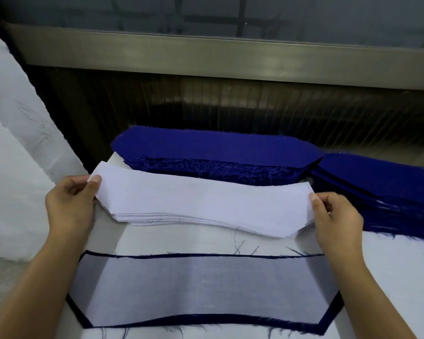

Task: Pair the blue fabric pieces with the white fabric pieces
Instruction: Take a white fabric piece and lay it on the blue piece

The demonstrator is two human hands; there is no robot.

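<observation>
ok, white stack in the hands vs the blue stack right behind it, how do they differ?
The white stack is thin; the blue stack looks much thicker. The blue stack's edges are frayed with loose threads; the white stack's are clean. The left hand and right hand pinch the white stack's ends; the blue stack lies untouched. Both hold long pieces with angled ends, lying left to right.
</observation>
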